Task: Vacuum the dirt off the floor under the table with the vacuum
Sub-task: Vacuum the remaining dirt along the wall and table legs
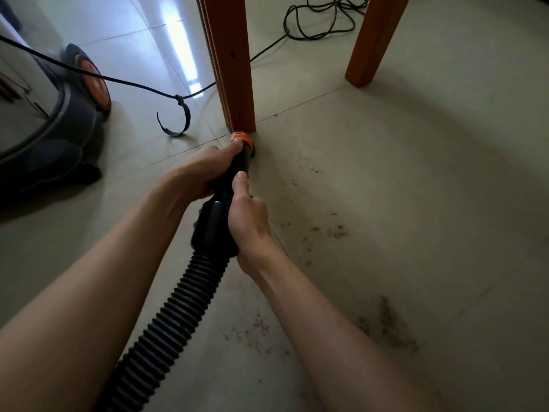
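The black vacuum hose handle (221, 203) with its orange collar (240, 137) points down at the floor right beside the base of a wooden table leg (234, 69). My left hand (199, 171) grips the handle near the collar. Further back, my right hand (248, 221) grips the handle where the ribbed hose (172, 310) joins it. Brown dirt lies scattered on the pale tiles to the right (335, 230), with a denser patch (389, 325) lower right and specks (258, 331) beneath my right forearm. The nozzle tip is mostly hidden by the handle.
The grey vacuum body (50, 120) with an orange wheel stands on the left. Its black power cord (127, 81) runs across the floor, past a strap loop (178, 123), to a tangle (320, 22) behind the legs. A second wooden leg (374, 40) stands at the back right.
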Motion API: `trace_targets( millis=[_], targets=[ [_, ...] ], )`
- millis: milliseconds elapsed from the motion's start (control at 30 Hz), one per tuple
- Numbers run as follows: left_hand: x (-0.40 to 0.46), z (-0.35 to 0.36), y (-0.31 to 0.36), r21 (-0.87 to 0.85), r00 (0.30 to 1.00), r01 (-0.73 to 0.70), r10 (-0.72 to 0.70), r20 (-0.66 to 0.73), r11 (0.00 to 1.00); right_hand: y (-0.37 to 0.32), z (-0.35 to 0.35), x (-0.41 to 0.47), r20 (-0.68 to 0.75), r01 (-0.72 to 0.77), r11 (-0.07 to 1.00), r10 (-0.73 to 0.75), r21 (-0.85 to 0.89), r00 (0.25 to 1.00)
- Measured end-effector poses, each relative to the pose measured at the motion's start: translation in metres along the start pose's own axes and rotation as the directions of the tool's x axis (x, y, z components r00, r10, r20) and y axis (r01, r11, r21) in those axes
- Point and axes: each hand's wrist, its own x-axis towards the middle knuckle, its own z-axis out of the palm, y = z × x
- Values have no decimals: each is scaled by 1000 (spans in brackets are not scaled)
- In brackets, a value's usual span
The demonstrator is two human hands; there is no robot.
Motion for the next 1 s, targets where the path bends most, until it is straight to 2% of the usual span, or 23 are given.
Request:
trace_targets(
  millis=[100,200,333,500,700,1000],
  targets=[
    [2,1,-1,1,1000,8,-8,13,1000,1,0,2,16,-48,998,48,44,999],
    [1,4,-4,-71,999,6,-3,44,997,2,-3,5,24,-76,994,75,78,997],
    [-3,8,-5,-105,998,23,-17,63,994,7,-2,5,-37,-60,997,61,45,997],
    [2,11,-6,-117,996,64,-56,69,991,15,-5,6,-34,-20,1000,20,5,999],
    [7,14,-3,-55,984,35,-25,178,998,4,-17,5,58,-31,985,22,167,998],
    [15,19,3,1,992,13,-13,129,1000,-3,-12,13,-15,1,1000,-1,30,1000]
  ],
)
